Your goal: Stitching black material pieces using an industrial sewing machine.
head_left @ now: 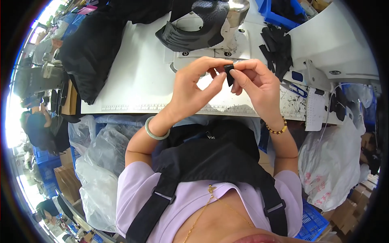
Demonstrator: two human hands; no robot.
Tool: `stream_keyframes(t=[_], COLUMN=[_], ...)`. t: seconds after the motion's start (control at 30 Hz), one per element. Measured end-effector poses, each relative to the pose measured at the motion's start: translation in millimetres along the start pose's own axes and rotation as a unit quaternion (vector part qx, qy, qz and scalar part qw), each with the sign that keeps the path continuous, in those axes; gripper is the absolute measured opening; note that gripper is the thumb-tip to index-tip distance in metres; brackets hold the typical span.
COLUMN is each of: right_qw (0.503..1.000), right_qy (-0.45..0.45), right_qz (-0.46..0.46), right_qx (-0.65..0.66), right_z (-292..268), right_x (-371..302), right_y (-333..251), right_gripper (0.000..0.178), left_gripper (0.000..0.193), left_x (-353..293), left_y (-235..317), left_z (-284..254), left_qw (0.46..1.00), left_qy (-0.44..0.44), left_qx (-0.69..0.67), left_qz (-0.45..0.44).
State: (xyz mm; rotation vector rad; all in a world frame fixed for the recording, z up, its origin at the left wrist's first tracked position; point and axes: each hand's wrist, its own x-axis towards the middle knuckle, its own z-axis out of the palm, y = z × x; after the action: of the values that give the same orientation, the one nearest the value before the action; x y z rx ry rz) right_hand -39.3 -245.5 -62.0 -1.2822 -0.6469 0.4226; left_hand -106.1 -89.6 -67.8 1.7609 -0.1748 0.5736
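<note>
Both my hands meet over the front of a white sewing table (137, 77), just before the machine's base plate. Pinched between them is a small folded black strip (229, 72), too small to make out fully. My left hand (193, 81) grips its left side with thumb and forefinger. On the other side, my right hand (257, 79) has its thumb and fingertips closed on the same strip. Directly beyond the hands stands a sewing machine head with a dark, ribbed cover (194, 34).
A heap of black cloth (91, 52) covers the table's left side. Black strips (279, 50) lie at the right, near blue-handled thread snips (298, 90). A blue bin (283, 18) stands at the back. Plastic bags (330, 162) hang beside the table; a printed ruler (133, 108) edges its front.
</note>
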Motion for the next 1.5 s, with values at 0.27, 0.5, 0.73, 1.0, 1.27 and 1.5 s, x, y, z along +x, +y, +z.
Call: stream_keyframes(t=[0.27, 0.5, 0.73, 1.0, 1.27, 1.5], right_qw=[1.0, 1.0, 0.998, 0.995, 0.999, 0.965], right_qy=[0.007, 0.013, 0.003, 0.034, -0.023, -0.118], right_qz=[-0.021, -0.021, -0.026, -0.034, -0.036, -0.118], right_qx=[-0.018, 0.016, -0.05, -0.091, 0.003, -0.202], right_z=[4, 10, 13, 24, 9, -3], right_x=[7, 18, 24, 21, 35, 46], right_y=[8, 13, 15, 19, 0, -21], right_gripper=[0.013, 0.013, 0.015, 0.021, 0.026, 0.032], left_gripper=[0.019, 0.014, 0.011, 0.01, 0.007, 0.008], left_x=[1, 4, 4, -1, 8, 17], left_y=[-11, -19, -21, -15, 6, 17], left_z=[4, -1, -2, 2, -14, -28], left_qw=[0.997, 0.995, 0.994, 0.974, 0.964, 0.981], left_qy=[0.063, 0.081, 0.106, 0.182, 0.128, 0.049], left_qx=[0.036, 0.05, 0.016, -0.084, -0.139, -0.082], left_qz=[0.018, 0.023, 0.011, -0.101, -0.187, -0.167])
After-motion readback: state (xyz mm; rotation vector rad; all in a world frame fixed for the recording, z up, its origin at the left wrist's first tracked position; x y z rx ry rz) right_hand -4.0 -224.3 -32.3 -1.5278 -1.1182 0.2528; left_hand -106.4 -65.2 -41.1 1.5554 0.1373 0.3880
